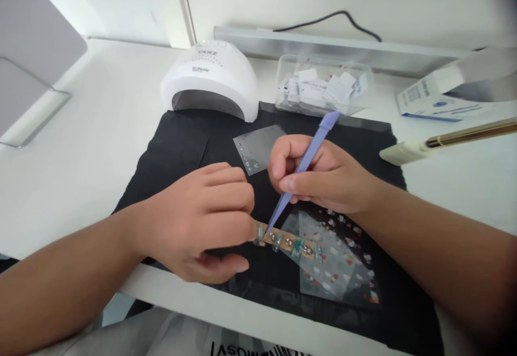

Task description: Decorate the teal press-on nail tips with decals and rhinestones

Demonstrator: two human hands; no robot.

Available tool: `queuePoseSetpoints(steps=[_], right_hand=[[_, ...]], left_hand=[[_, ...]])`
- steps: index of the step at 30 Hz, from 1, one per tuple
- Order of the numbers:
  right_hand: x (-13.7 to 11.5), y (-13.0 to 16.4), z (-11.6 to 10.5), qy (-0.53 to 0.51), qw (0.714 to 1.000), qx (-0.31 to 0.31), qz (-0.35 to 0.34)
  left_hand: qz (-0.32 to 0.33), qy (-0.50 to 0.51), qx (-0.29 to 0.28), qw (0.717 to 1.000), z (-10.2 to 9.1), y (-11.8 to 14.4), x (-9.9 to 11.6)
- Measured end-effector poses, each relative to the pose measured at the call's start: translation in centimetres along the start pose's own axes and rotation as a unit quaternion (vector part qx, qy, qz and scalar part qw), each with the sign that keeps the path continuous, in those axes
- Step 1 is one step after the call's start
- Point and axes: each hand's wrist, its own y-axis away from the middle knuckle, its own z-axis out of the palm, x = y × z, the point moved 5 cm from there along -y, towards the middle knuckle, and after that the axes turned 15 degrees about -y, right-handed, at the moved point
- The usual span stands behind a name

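In my right hand point(323, 175) is a pair of slim purple tweezers point(308, 156), gripped like a pen and slanting down to the left. Their pointed end meets a tan strip point(283, 236) that carries several glossy teal nail tips point(298, 247) and small metal rings. My left hand point(214, 221) has its fingers curled at the strip's left end, with the index finger against it and the thumb lower down. Part of that end is hidden behind the fingers. Under the strip's right side lie clear sticker sheets point(335, 270) with small white and red designs.
A black mat point(181, 140) covers the white table point(100, 103). A white nail lamp point(210, 78), a clear box of paper packets point(323, 86) and an opened carton point(436, 95) stand behind. A smaller sticker sheet point(254, 148) and a gold-handled brush point(464, 135) are nearby.
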Motion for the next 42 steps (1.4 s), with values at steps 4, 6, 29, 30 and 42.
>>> queuePoseSetpoints(steps=[4, 6, 29, 30, 42], right_hand=[[0.0, -0.4, 0.3, 0.007, 1.0, -0.024, -0.011], [0.1, -0.6, 0.4, 0.025, 0.999, -0.032, -0.017], [0.2, -0.6, 0.6, 0.176, 0.98, -0.049, -0.075], [0.2, -0.6, 0.6, 0.18, 0.98, -0.05, -0.073], [0.4, -0.6, 0.4, 0.144, 0.989, -0.019, -0.04]], left_hand=[[0.033, 0.001, -0.059, 0.998, 0.3, -0.3, 0.4], [0.039, 0.012, -0.075, 0.996, 0.4, -0.4, 0.6], [0.037, 0.01, -0.14, 0.989, 0.7, -0.3, 2.0], [0.037, 0.008, -0.138, 0.99, 0.7, -0.3, 1.9], [0.029, 0.009, -0.14, 0.99, 0.7, -0.3, 1.5]])
